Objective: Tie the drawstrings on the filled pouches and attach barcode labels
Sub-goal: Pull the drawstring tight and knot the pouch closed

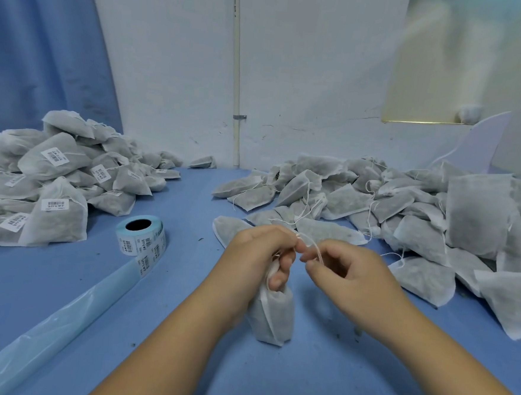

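Hanging at lower centre of the frame, a small grey-white non-woven pouch (274, 315) filled with dark material is held by its gathered neck in the curled fingers of the left hand (258, 252). Whether its base rests on the blue bench (301, 385) I cannot tell. Just right of it, the right hand (349, 274) pinches the thin white drawstring (315, 250), which runs between the two hands' fingertips. The knot does not look finished.

The string is fine and held only at the fingertips, so it may slip and let the neck reopen. Too hard a tug could likely tear the thin fabric.

At middle left a pale blue roll of barcode labels (140, 238) stands on the bench, and its glossy backing strip (59, 316) trails toward the lower left corner. Farther back, a heap of labelled pouches (54, 176) lies at left and a heap of unlabelled pouches (406, 207) at right. Their loose strings lie near enough to snag the working string.
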Tool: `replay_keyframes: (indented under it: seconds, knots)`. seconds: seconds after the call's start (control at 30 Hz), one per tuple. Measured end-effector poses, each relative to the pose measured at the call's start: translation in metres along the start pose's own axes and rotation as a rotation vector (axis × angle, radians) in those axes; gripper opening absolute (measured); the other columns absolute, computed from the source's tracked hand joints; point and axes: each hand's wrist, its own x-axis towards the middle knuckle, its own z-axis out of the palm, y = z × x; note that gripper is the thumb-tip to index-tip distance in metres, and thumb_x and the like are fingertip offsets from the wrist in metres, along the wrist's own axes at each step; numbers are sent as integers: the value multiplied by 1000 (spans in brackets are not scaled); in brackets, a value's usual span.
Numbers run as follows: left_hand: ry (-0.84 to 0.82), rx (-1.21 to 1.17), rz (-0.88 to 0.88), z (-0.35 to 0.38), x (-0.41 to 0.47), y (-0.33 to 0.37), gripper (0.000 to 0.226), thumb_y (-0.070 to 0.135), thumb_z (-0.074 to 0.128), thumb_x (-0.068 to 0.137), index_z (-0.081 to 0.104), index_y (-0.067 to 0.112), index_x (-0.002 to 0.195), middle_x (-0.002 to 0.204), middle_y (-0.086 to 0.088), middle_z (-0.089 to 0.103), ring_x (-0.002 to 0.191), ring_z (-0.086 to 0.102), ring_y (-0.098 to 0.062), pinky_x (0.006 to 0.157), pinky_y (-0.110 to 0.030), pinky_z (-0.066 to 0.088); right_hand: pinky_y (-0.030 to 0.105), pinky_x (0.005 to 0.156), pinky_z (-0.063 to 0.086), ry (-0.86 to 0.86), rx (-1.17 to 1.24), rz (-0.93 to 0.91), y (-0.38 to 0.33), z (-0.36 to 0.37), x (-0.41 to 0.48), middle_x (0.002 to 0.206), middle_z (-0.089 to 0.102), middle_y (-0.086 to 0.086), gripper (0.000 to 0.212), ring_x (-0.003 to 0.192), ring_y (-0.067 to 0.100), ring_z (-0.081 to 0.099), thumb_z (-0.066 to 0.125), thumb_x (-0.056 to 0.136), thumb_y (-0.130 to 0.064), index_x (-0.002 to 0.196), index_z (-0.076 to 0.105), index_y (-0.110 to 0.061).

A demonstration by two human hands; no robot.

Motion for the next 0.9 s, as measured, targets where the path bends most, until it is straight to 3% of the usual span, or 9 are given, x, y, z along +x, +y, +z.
replay_keyframes:
  seconds: [0.1, 0.17, 0.3, 0.43, 0.57, 0.7, 0.9]
  knots:
    - [3, -71, -47, -1, 1, 0, 16, 22, 58, 72, 68, 17, 60, 56, 0, 46, 39, 34, -12, 44, -21, 32, 10, 78, 40, 39, -150, -65, 1, -1, 1, 90, 61, -19, 14, 92, -3, 54, 64, 83, -20, 95, 66, -28]
    - [5, -111, -86, -1, 1, 0, 19, 18, 59, 78, 66, 16, 60, 55, 0, 45, 39, 32, -12, 46, -23, 29, 7, 80, 37, 137, -152, -113, -1, -3, 1, 99, 60, -17, 22, 98, -3, 53, 67, 83, -15, 100, 65, -28]
    - [5, -128, -124, -2, 3, -1, 28, 14, 54, 85, 64, 16, 59, 55, 0, 43, 39, 31, -11, 47, -25, 27, 10, 70, 40, 310, -62, -248, -9, -6, -2, 82, 59, -14, 17, 80, 6, 57, 64, 77, -15, 85, 63, -30]
    - [-40, 9, -91, -2, 2, -1, 14, 21, 57, 69, 64, 17, 57, 55, 0, 45, 40, 32, -13, 48, -24, 30, 16, 60, 42, 155, 176, -172, -14, 0, -5, 69, 61, -6, 15, 61, 7, 51, 66, 79, -9, 74, 66, -23]
    - [-82, 70, -84, -1, 2, -3, 16, 19, 57, 70, 65, 19, 56, 55, 0, 46, 41, 32, -13, 45, -20, 35, 18, 54, 38, 75, 290, -80, -13, -2, -4, 66, 62, 9, 21, 56, 8, 46, 63, 84, 3, 72, 67, -13]
    - [-112, 134, -69, -1, 2, -3, 18, 19, 56, 72, 65, 20, 56, 53, 2, 47, 39, 33, -12, 46, -20, 35, 17, 54, 39, -6, 382, -74, -16, -8, -4, 64, 65, 0, 15, 56, 8, 45, 64, 77, -7, 66, 66, -17]
    - [-125, 188, -73, 0, 1, -2, 15, 20, 56, 68, 63, 18, 54, 51, 1, 45, 41, 34, -12, 42, -18, 32, 19, 56, 39, -91, 367, -43, -14, -9, -3, 67, 66, 5, 9, 59, 10, 44, 61, 72, -15, 65, 66, -19]
